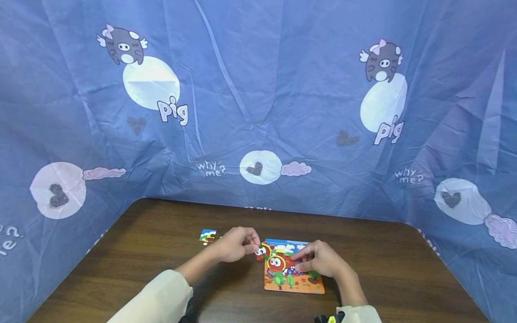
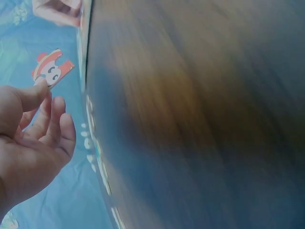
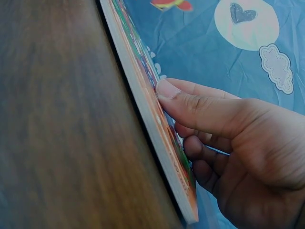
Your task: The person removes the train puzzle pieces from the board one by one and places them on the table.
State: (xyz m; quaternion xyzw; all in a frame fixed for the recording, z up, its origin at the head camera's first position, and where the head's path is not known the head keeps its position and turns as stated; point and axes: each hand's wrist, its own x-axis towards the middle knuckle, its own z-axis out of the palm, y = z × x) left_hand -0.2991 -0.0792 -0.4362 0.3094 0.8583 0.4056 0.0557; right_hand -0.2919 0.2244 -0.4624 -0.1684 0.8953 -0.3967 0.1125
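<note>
My left hand (image 1: pixel 236 244) pinches a small red puzzle piece (image 1: pixel 260 252) with printed eyes between thumb and fingers. In the left wrist view the piece (image 2: pixel 53 69) stands up from the fingertips, apart from the table. Below and right of it lies a square jigsaw puzzle (image 1: pixel 295 285) with an orange lower border and a red cartoon figure. My right hand (image 1: pixel 321 260) rests its thumb and fingertips on the puzzle's right half. From the right wrist, the thumb (image 3: pixel 169 89) meets the puzzle's face and the other fingers are bent behind it.
Loose puzzle pieces (image 1: pixel 208 236) lie on the brown wooden table (image 1: pixel 169 233), left of the puzzle and partly behind the left hand. A blue printed cloth (image 1: pixel 258 112) hangs around the table's back and sides.
</note>
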